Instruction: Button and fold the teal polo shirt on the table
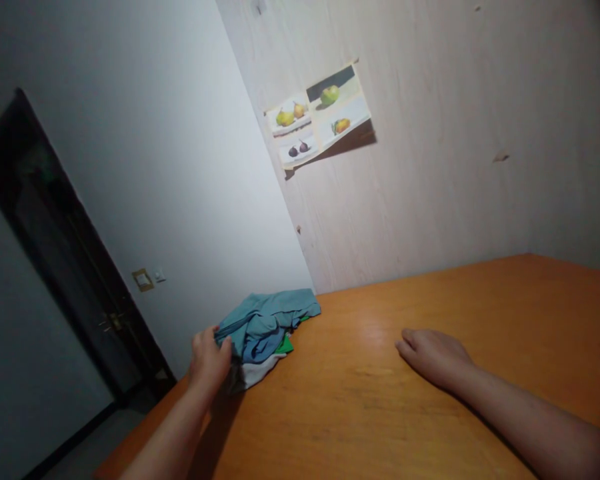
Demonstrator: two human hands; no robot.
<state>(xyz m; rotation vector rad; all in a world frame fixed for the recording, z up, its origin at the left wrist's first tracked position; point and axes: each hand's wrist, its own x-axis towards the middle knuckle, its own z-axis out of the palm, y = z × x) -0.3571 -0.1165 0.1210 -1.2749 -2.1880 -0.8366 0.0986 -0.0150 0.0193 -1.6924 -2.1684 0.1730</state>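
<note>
Your bare left hand [207, 363] is at the left side of the rumpled heap of soft fabric pieces, which lies at the far left of the glossy orange-brown wooden table [360, 413], close to the walls. Your thumb and fingers are parted around the edge of the crumpled teal cloth [270, 310] on top; whether they are clamped on it, you cannot tell from this view. Below that cloth you have the creased mid-blue cloth [263, 348], with the bright green cloth [284, 345] showing at its right and the pale grey-white cloth [260, 373] at the bottom, spread on the tabletop toward you.

Your bare right hand [437, 357] rests on the right part of the table, well apart from the heap, its fingers curled together with nothing visible in them.

Beyond the table, you face the pale wood-grain wall panel [430, 200], where the paper sheet of four fruit pictures [340, 110] hangs. Far left, you see the dark brown door frame [100, 247] in the white wall [180, 133].
</note>
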